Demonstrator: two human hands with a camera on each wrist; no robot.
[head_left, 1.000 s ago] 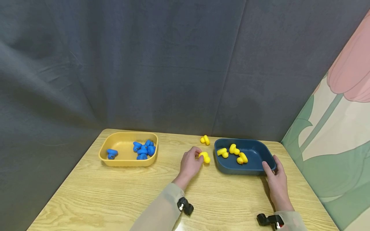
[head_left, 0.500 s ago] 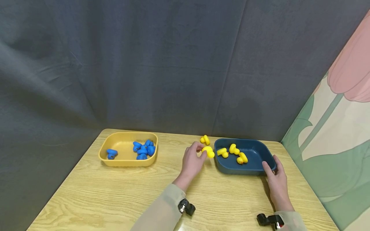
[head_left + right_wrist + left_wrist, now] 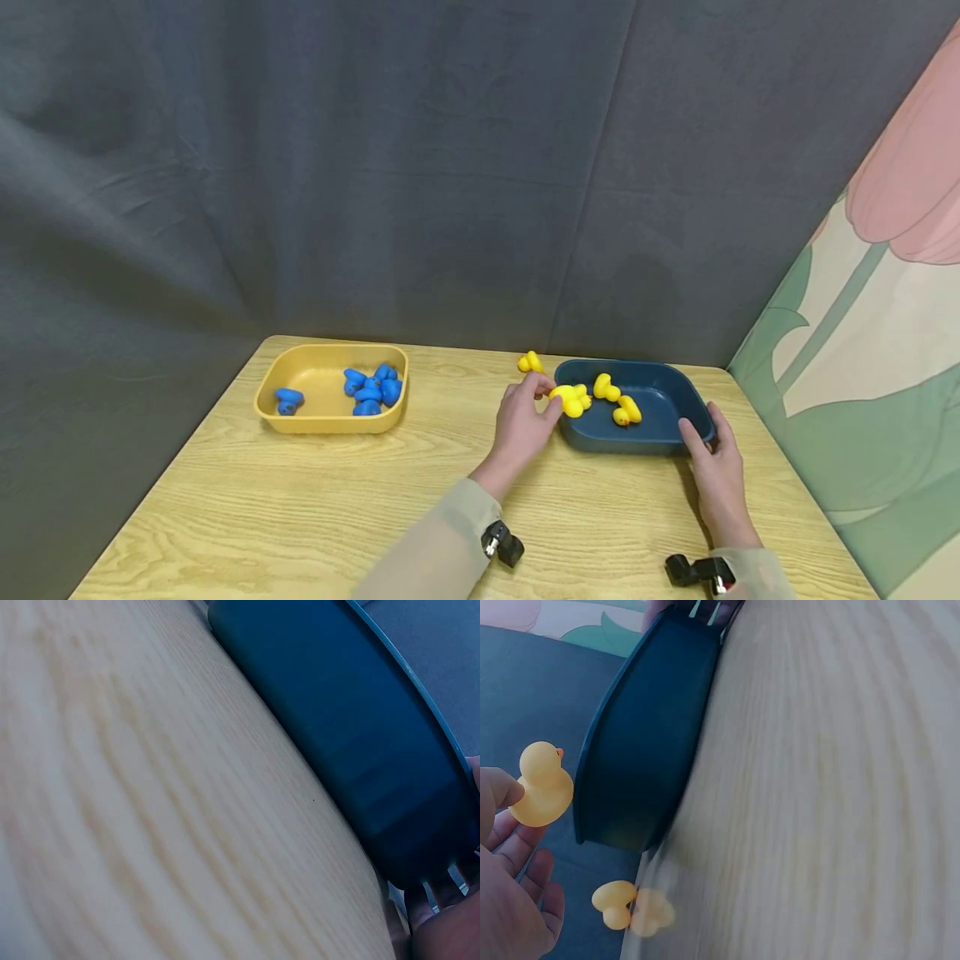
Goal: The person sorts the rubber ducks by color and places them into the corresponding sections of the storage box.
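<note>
My left hand pinches a yellow rubber duck between thumb and fingers. In the head view this duck is at the left rim of the dark blue tray and overlaps a duck lying inside. Two more yellow ducks, one of them a duck near the back wall, lie further in. My right hand grips the tray's front right corner, thumb over the rim and fingers along the outside. The right wrist view shows the tray's outer wall and part of that hand.
A loose yellow duck sits on the wooden table behind my left hand, near the back edge. To the left stands a yellow tray with several blue ducks. A grey curtain hangs behind the table.
My left hand has lifted the yellow duck off the table and carried it right to the dark blue tray's rim. The right hand has stayed at the tray's corner.
</note>
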